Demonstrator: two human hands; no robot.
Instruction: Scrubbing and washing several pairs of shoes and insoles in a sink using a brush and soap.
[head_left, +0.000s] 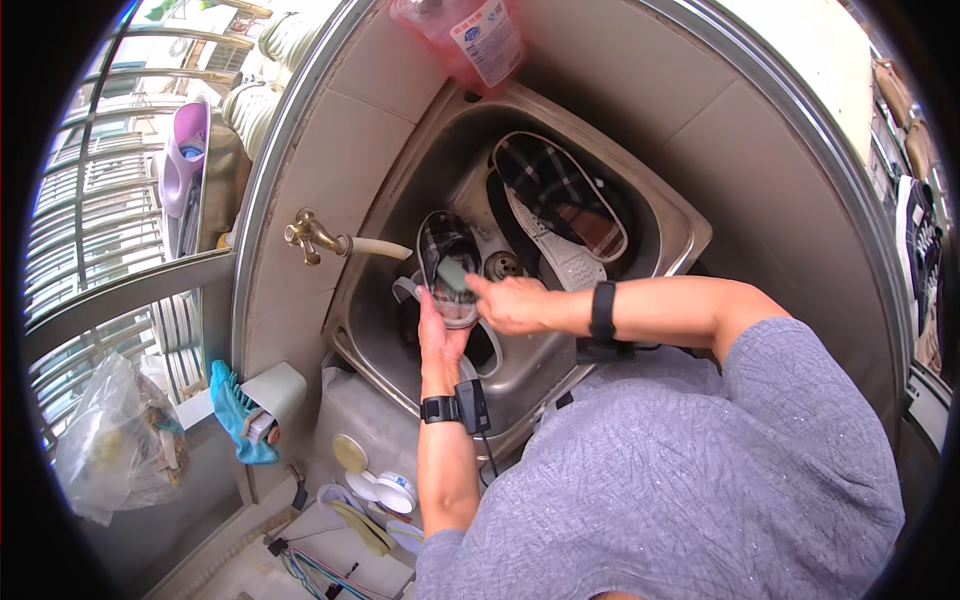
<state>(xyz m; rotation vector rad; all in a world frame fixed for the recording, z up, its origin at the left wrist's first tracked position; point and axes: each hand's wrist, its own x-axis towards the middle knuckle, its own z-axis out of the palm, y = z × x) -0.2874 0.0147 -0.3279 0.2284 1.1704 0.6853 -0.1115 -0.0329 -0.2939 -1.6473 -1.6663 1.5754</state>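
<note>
My left hand (444, 337) holds a dark plaid slip-on shoe (442, 232) by its lower end, over the left side of a stainless steel sink (540, 382). In my right hand (514, 301) is a grey-green brush (453, 274), laid against the shoe; its bristles are mostly hidden. A larger plaid shoe (555, 187) lies in the back right of the sink, partly over a white perforated sole (559, 255). Below my left hand's shoe, another dark shoe or slipper with a pale rim (484, 349) is partly covered.
A brass tap (311, 237) with a pale hose (381, 248) points into the sink from the left wall. A pink plastic container (469, 37) stands at the back corner. The metal drain (502, 265) is between the shoes. Tiled walls enclose the sink; a plastic bag (112, 442) hangs at left.
</note>
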